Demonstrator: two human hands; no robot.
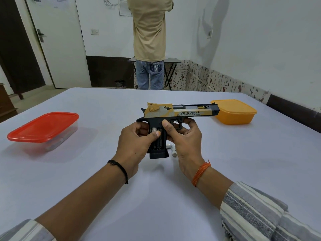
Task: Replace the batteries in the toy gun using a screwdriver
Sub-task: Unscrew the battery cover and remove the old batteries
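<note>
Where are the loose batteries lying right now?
In the head view, the loose batteries lie on the white table near its middle, just behind the right hand.

Toy gun [180,113], gold and black, was held level, grip compartment open; two loose batteries [172,149] lay beneath it.

Materials and finishes, as observed.
Gun [178,113]: moulded plastic, matt black frame, gold-tan upper with slight sheen and printed lettering. Batteries [173,150]: smooth, white, glossy-looking. Counter [243,162]: smooth, matt, pale lilac-white covering; cloth or laminate undetermined. Red box [43,129]: clear plastic base, glossy red plastic lid. Orange box [234,112]: opaque plastic, satin finish. Sleeve [257,214]: woven striped cloth, matt. Wrist cords: black cord [119,168], orange thread [201,171].
</note>
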